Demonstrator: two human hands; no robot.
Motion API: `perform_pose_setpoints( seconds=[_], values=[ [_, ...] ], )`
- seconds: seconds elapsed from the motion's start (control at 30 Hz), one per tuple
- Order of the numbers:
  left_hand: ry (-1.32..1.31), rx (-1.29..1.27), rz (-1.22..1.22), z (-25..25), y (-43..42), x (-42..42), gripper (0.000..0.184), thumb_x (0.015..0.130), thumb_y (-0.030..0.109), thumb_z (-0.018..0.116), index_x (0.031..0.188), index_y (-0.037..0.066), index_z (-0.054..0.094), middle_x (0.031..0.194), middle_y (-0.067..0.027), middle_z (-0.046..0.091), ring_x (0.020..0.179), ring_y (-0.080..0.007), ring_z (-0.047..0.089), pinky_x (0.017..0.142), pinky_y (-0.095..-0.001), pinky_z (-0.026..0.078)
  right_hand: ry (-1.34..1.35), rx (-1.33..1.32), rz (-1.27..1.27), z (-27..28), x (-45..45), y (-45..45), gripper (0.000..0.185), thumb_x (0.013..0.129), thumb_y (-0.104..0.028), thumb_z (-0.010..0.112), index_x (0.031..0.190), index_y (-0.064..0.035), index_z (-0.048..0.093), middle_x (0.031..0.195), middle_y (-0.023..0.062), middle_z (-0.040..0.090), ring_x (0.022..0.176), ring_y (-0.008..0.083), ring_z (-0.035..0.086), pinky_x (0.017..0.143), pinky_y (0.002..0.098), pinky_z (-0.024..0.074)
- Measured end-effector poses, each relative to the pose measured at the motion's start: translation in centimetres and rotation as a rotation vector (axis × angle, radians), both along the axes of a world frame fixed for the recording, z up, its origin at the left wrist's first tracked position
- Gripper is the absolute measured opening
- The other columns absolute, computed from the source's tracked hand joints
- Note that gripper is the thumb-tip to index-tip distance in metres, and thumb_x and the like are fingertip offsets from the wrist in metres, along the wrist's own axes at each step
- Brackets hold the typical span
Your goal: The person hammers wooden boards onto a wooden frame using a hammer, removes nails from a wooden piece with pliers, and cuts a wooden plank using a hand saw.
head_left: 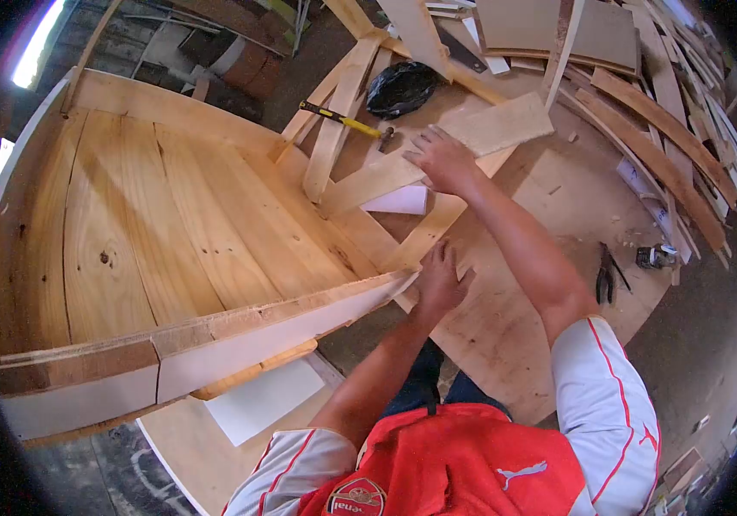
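Observation:
My right hand (pixel 446 163) rests on a pale wooden board (pixel 506 127) that slants across the end frame of a large wooden piece. Its fingers lie stretched over the board. At the corner of the same piece, my left hand (pixel 442 282) has its fingers spread, close to the end of the white-faced side rail (pixel 274 344). The wooden piece has a planked panel (pixel 171 224) with visible knots and gaps. Just beyond my right hand lies a claw hammer (pixel 343 119) with a yellow and black handle. A white roll or sheet (pixel 397 199) shows beneath the board.
Pliers (pixel 604 275) and a small jar (pixel 656 256) lie on the plywood sheet (pixel 506 344) at right. A black plastic bag (pixel 402 89) and a handsaw (pixel 461 50) are at the back. Stacked wood offcuts (pixel 669 146) fill the far right. White sheet (pixel 265 400) lies below the rail.

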State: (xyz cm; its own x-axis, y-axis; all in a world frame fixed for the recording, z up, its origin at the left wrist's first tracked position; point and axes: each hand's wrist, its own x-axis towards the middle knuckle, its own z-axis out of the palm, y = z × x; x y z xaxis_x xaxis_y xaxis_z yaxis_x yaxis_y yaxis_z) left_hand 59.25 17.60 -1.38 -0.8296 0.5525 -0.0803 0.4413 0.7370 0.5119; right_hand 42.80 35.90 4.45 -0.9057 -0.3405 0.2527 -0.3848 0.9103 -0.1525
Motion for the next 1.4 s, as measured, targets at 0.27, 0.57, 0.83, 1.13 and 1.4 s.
perform_pose_setpoints(
  seconds=[0.27, 0.57, 0.83, 1.13, 1.4],
  values=[
    [-0.042, 0.037, 0.006, 1.3, -0.2, 0.5, 0.067, 0.092, 0.035, 0.071, 0.141, -0.005, 0.048, 0.140, -0.0304, 0.049, 0.133, -0.0461, 0.044, 0.113, -0.0533, 0.038, -0.070, -0.050, 0.055, -2.0, -4.2, 0.4, 0.049, 0.081, -0.009, 0.068, 0.130, -0.0158, 0.069, 0.149, 0.0165, 0.054, 0.139, 0.0357, 0.048, 0.123, 0.0496, 0.0318],
    [-0.058, 0.017, 0.001, -0.8, -1.4, 0.3, 0.062, 0.092, 0.033, 0.071, 0.142, 0.002, 0.052, 0.139, -0.0289, 0.052, 0.133, -0.0453, 0.046, 0.112, -0.0533, 0.039, -0.135, -0.181, 0.077, -11.6, -5.3, 2.8, 0.056, 0.076, -0.009, 0.077, 0.130, -0.0164, 0.067, 0.141, 0.0148, 0.058, 0.135, 0.0346, 0.051, 0.116, 0.0466, 0.0389],
    [-0.082, 0.053, -0.001, -1.0, 0.6, -1.7, 0.064, 0.090, 0.034, 0.075, 0.137, -0.004, 0.054, 0.138, -0.0272, 0.054, 0.131, -0.0441, 0.049, 0.111, -0.0513, 0.041, -0.119, -0.178, -0.001, -12.4, -4.6, 3.2, 0.070, 0.067, -0.020, 0.087, 0.133, -0.0231, 0.066, 0.139, 0.0126, 0.059, 0.136, 0.0323, 0.051, 0.116, 0.0447, 0.0385],
    [-0.095, 0.060, 0.021, -2.6, 1.5, -1.7, 0.054, 0.090, 0.032, 0.075, 0.131, 0.001, 0.060, 0.135, -0.0270, 0.056, 0.130, -0.0443, 0.050, 0.111, -0.0530, 0.041, -0.243, -0.162, -0.208, -9.0, -3.3, -0.3, 0.078, 0.067, -0.057, 0.086, 0.138, -0.0311, 0.064, 0.140, 0.0123, 0.058, 0.139, 0.0347, 0.046, 0.117, 0.0544, 0.0340],
    [-0.163, 0.077, 0.018, -0.8, 2.2, -1.6, 0.047, 0.085, 0.025, 0.077, 0.124, 0.002, 0.064, 0.127, -0.0260, 0.060, 0.122, -0.0448, 0.053, 0.107, -0.0536, 0.042, -0.254, -0.173, -0.267, -8.7, -3.3, -1.1, 0.077, 0.068, -0.054, 0.087, 0.139, -0.0358, 0.063, 0.140, 0.0134, 0.057, 0.140, 0.0343, 0.045, 0.117, 0.0551, 0.0320]
  ],
)
